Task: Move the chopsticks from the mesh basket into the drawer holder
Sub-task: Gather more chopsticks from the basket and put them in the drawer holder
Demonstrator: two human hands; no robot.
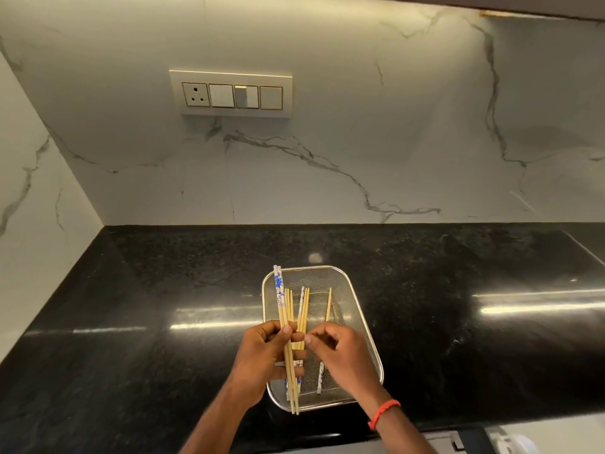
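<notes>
Black polished counter (458, 273) runs below a white marbled wall (393, 142) that bears 1 switch plate (230, 93) with 1 socket and 3 switch panels. 1 rectangular mesh basket (357, 296) stands on the counter in front of the person, its long side running from near to far.

Over the basket's left half, the left hand (262, 352) has its grip closed round a bundle of chopsticks (288, 309). They overlap too much for an exact count. The bundle's long axis runs near to far, with 2 blue-flowered ends pointing toward the wall past the basket's far rim. Plain tips reach past the near rim.

1 single chopstick (328, 304) lies apart in the basket's right half, plain tip far, passing under the right hand (343, 352). That grip is curled, with its fingertips at the bundle. Whether it pinches a stick cannot be told. 1 red band (384, 412) circles the right wrist.
</notes>
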